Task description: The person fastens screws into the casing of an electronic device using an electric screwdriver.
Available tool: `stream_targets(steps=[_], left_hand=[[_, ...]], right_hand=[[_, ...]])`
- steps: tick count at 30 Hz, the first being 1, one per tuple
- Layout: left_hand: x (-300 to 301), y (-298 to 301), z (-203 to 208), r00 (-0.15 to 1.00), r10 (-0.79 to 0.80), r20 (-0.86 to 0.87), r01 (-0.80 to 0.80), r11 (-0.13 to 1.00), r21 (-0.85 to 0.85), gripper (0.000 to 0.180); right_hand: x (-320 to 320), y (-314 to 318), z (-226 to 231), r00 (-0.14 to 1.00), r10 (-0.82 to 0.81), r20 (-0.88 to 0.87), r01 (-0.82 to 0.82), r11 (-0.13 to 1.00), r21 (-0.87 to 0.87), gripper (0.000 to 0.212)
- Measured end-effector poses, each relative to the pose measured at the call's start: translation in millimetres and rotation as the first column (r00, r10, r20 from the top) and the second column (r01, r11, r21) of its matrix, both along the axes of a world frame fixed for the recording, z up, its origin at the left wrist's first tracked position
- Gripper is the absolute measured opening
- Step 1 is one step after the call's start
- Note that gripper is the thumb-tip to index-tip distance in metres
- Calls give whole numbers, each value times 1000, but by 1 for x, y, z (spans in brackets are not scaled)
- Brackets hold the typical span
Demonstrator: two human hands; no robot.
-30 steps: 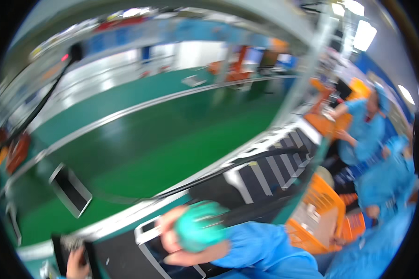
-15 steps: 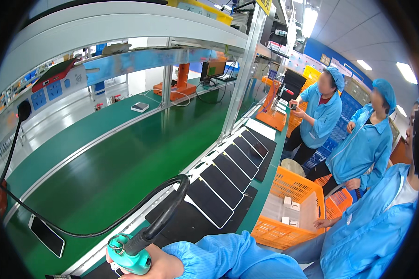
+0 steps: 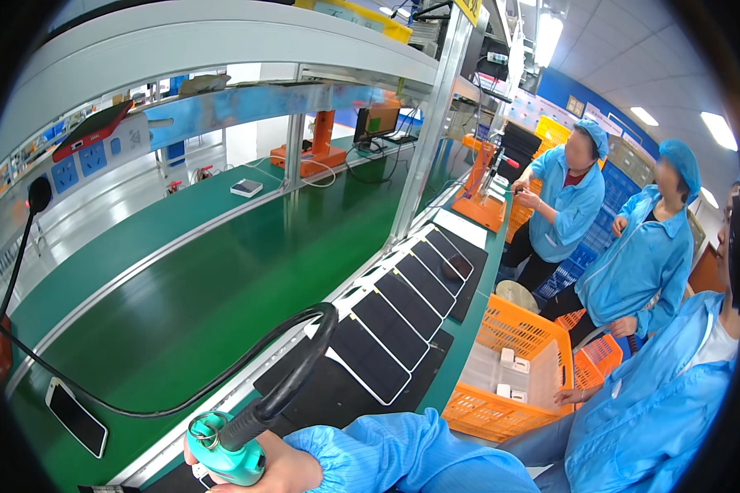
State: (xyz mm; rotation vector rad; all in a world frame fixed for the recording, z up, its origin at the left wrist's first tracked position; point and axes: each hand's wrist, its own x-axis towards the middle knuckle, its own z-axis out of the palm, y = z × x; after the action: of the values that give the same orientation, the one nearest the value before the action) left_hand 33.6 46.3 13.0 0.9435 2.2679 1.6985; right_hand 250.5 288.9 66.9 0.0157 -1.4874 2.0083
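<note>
At the bottom edge, my right hand (image 3: 284, 464) is closed round a teal electric screwdriver (image 3: 240, 460) held upright. A thick black cable (image 3: 316, 349) leaves its top, loops up and runs left. Below the screwdriver, a small white part shows only in a sliver, and the tool's tip is out of sight. Beyond my hand, several flat dark panels with white edges (image 3: 370, 357) lie in a row on black mats. Another white-edged dark panel (image 3: 78, 417) lies on the green belt at the left. My left hand is out of the picture.
A green conveyor belt (image 3: 189, 329) runs along the left. An orange basket (image 3: 501, 415) with small white boxes stands right of the bench. Three co-workers in blue are at the right; the farthest stands by an orange fixture (image 3: 481, 205). A metal post (image 3: 427, 131) rises midway.
The panel on the green belt has shifted slightly left. The farthest co-worker's hands have moved a little. My right hand and the screwdriver stay almost in place.
</note>
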Motion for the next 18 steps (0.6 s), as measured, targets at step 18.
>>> stream_targets(steps=[18], left_hand=[[108, 107, -30, 848, -482, -219, 500, 865, 30, 18]], right_hand=[[4, 15, 0, 958, 96, -272, -96, 995, 12, 43]])
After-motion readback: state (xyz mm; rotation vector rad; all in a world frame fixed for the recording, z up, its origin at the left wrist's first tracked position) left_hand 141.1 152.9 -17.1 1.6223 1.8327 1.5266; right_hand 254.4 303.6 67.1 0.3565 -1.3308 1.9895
